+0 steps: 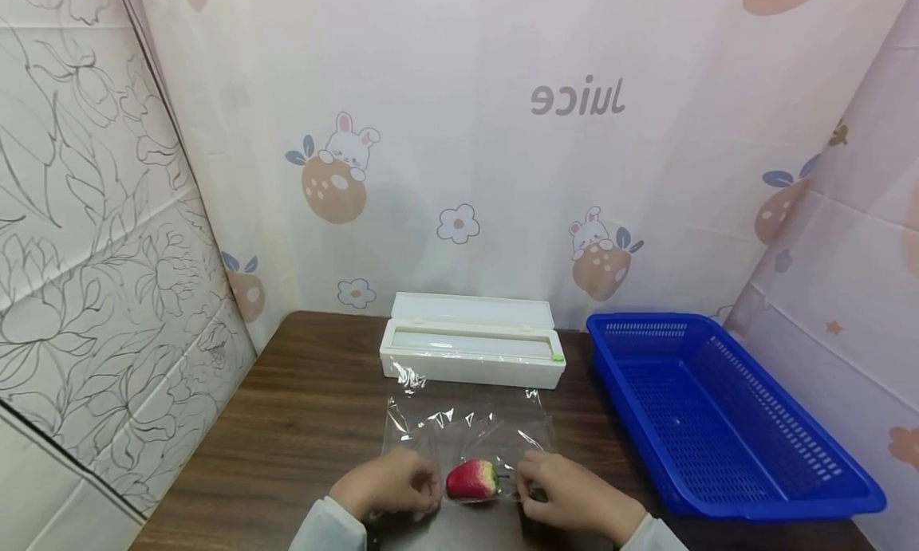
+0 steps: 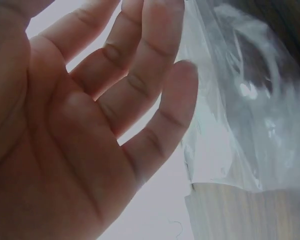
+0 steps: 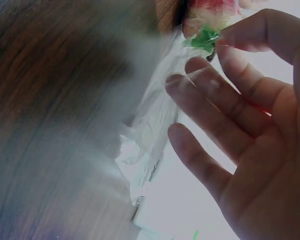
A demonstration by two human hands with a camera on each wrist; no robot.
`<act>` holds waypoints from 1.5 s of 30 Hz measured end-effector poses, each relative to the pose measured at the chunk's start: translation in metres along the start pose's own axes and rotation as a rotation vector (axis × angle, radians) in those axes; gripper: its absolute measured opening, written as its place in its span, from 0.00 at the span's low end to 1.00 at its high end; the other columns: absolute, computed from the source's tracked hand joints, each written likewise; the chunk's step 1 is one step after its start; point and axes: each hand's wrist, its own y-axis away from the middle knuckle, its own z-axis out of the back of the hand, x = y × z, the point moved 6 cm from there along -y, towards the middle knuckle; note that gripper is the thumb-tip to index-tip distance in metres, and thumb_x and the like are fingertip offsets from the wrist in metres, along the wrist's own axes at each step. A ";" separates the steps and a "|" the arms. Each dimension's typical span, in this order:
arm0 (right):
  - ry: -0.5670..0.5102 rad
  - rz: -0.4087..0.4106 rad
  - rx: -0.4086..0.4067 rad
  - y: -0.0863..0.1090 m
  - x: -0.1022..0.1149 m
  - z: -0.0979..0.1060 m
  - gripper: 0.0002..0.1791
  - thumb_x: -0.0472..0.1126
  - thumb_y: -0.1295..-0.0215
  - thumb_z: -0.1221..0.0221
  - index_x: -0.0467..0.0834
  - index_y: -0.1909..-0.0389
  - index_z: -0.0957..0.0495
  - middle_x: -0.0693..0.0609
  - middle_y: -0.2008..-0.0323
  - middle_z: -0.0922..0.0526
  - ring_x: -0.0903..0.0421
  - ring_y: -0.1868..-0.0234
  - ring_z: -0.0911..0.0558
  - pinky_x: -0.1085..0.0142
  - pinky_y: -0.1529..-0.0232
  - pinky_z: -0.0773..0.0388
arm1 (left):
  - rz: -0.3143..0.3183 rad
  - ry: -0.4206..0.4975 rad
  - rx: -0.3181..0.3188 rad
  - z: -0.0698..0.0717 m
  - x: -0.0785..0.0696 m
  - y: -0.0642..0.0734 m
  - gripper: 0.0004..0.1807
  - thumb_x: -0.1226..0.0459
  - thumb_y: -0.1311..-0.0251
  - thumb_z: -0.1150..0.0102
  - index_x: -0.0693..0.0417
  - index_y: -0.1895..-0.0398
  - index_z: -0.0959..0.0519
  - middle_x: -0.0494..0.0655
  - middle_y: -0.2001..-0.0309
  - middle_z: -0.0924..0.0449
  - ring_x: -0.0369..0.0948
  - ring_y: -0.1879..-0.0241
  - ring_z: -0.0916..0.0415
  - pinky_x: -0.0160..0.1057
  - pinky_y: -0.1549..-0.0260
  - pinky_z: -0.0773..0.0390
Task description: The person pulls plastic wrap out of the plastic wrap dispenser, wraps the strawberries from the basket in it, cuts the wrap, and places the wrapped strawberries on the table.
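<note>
A red strawberry (image 1: 471,480) with a pale yellow end and green leaves lies at the near end of a sheet of clear plastic wrap (image 1: 459,431). That sheet runs back to a white wrap dispenser (image 1: 474,369) whose lid stands raised. Left of the fruit, my left hand (image 1: 399,483) pinches the wrap's near edge; its thumb and index tips fall outside the left wrist view. On the other side my right hand (image 1: 567,487) pinches the wrap between thumb and index finger, close by the green leaves (image 3: 205,40), the other fingers loosely bent.
A blue plastic basket (image 1: 639,423) with perforated sides stands on the right of the dark wooden table (image 1: 287,423). A green slider (image 1: 557,358) sits at the dispenser's right end. Behind the table hangs a printed curtain (image 1: 459,160).
</note>
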 end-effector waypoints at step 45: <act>0.004 -0.064 -0.132 -0.001 -0.006 0.014 0.18 0.28 0.53 0.36 0.55 0.71 0.29 0.71 0.76 0.30 0.73 0.77 0.31 0.80 0.79 0.34 | -0.012 -0.284 -0.178 -0.013 -0.021 -0.035 0.28 0.52 0.46 0.26 0.44 0.42 0.23 0.34 0.51 0.19 0.32 0.52 0.25 0.36 0.52 0.22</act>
